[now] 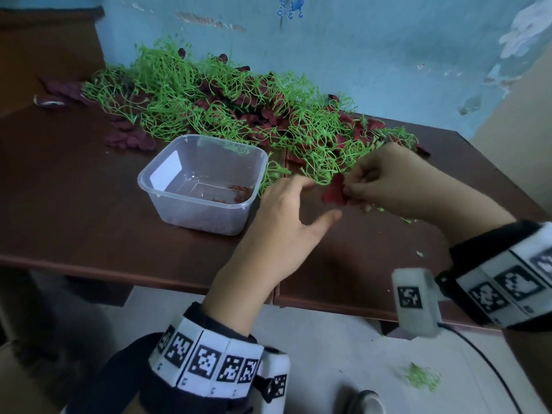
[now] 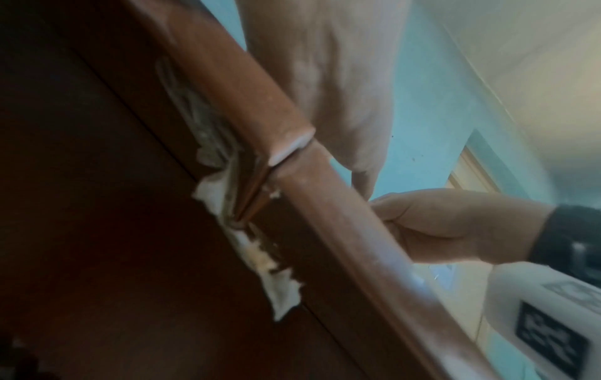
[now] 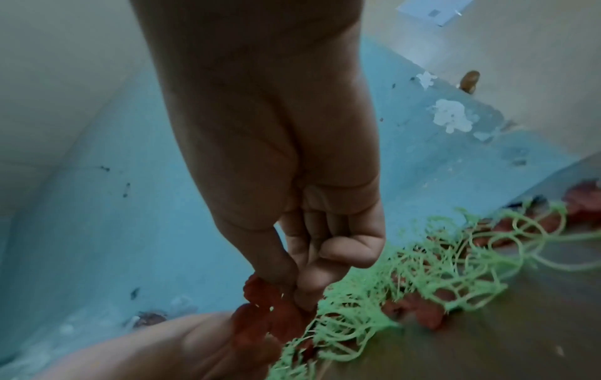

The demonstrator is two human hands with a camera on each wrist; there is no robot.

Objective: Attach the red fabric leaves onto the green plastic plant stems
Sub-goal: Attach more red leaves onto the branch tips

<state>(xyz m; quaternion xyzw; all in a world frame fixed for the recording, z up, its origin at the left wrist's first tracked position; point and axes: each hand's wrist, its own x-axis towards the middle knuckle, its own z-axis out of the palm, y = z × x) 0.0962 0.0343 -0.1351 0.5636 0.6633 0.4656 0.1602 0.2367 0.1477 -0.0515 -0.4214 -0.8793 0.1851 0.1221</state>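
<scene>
A tangled pile of green plastic stems (image 1: 209, 100) mixed with dark red fabric leaves runs along the back of the brown table (image 1: 74, 189). My right hand (image 1: 348, 189) pinches one red leaf (image 1: 334, 194) at the pile's near end, right against a green stem tip (image 1: 316, 174). The right wrist view shows the thumb and fingers of that hand (image 3: 292, 290) closed on the leaf (image 3: 263, 316), beside the stems (image 3: 406, 277). My left hand (image 1: 319, 201) lies just left of the leaf, fingers spread and relaxed, holding nothing. In the left wrist view the table edge (image 2: 325, 192) hides its fingertips.
A clear plastic tub (image 1: 167, 174) stands left of my hands with red crumbs in one corner. Loose dark red leaves (image 1: 128, 138) lie at the left back. A blue wall (image 1: 358, 55) closes the rear. Green scraps (image 1: 421, 380) lie on the floor below the table's front edge (image 1: 119, 270).
</scene>
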